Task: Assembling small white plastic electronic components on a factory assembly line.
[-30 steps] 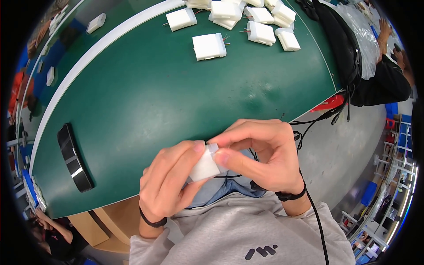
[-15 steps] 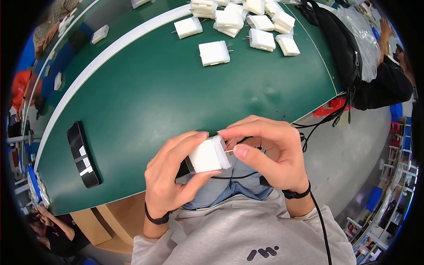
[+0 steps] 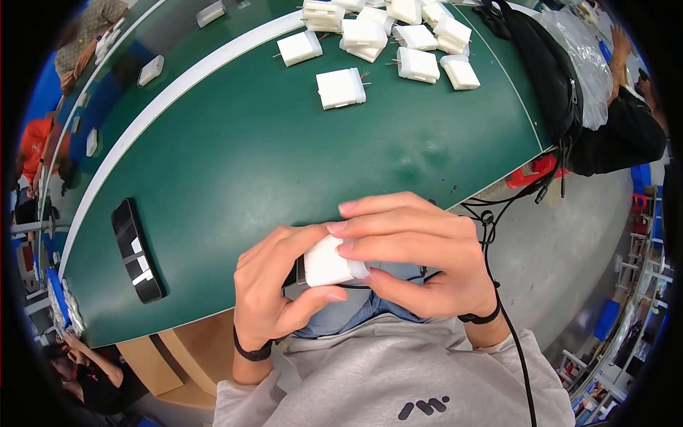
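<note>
Between both hands, near the table's front edge, is a white box-shaped plastic housing (image 3: 325, 262) with a translucent rim at its right end. My left hand (image 3: 274, 285) grips it from the left, its index finger along the far side and its thumb along the near side. From the right, my right hand (image 3: 434, 260) closes over the rim end, fingertips on the top and the thumb at the near right corner. The fingers hide any wires at that end. A dark edge shows by the housing's left side; what it belongs to is unclear.
Several similar white housings (image 3: 341, 89) with thin wires lie at the table's far side. A black phone (image 3: 137, 250) rests at the left on the green table (image 3: 235, 164). A black bag (image 3: 551, 78) and dark cables (image 3: 491, 228) are at the right; cardboard (image 3: 196, 349) stands below.
My right hand has moved from pinching a thin wire or pin at the housing's end to lying over the housing. The housing has tilted slightly, and its wires are now hidden.
</note>
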The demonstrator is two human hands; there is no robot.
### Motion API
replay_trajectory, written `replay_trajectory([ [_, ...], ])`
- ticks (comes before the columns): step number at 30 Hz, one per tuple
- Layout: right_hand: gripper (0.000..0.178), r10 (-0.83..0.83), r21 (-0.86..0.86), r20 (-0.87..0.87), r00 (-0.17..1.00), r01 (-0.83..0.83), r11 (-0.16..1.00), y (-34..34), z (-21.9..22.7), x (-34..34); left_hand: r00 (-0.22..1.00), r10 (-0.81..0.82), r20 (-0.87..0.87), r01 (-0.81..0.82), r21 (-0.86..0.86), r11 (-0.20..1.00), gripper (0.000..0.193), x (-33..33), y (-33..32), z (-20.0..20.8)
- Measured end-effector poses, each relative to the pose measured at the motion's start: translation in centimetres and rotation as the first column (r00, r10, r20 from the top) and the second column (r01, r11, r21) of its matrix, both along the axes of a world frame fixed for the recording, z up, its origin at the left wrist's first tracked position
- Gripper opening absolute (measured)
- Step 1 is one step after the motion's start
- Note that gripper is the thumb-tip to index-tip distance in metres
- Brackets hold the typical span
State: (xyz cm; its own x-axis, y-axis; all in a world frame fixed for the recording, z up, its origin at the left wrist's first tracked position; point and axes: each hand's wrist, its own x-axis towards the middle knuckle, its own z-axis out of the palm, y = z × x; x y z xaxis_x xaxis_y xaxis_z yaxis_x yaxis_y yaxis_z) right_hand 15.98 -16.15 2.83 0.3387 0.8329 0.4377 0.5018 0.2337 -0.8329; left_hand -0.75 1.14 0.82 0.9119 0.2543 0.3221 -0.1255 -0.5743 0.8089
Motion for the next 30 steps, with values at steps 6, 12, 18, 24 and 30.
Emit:
replay_trajectory([
  [6,0.035,-0.105,-0.163,-0.524,0.845,0.022,0.986,0.1,0.1,-1.5,0.954,0.168,0.247,-0.192,0.074,0.979,0.063,0.7,-1.1,-1.2],
  [12,0.020,-0.173,-0.136,-0.647,0.743,0.111,0.984,0.6,-0.3,-2.2,0.959,0.166,0.229,-0.208,0.171,0.963,0.053,0.9,-1.1,-0.3],
  [18,0.011,-0.139,-0.061,-0.552,0.822,0.126,0.990,1.1,-1.6,-2.1,0.962,0.152,0.227,-0.187,0.143,0.972,0.051,0.8,-1.0,-0.5],
  [24,0.007,-0.135,-0.037,-0.552,0.823,0.137,0.990,1.8,-2.1,-2.0,0.965,0.148,0.215,-0.166,0.068,0.984,0.052,1.1,-0.7,-0.6],
  [30,0.007,-0.100,-0.011,-0.466,0.879,0.108,0.994,1.9,-2.0,-1.2,0.971,0.121,0.207,-0.138,0.071,0.988,0.052,1.1,-0.4,-0.5],
])
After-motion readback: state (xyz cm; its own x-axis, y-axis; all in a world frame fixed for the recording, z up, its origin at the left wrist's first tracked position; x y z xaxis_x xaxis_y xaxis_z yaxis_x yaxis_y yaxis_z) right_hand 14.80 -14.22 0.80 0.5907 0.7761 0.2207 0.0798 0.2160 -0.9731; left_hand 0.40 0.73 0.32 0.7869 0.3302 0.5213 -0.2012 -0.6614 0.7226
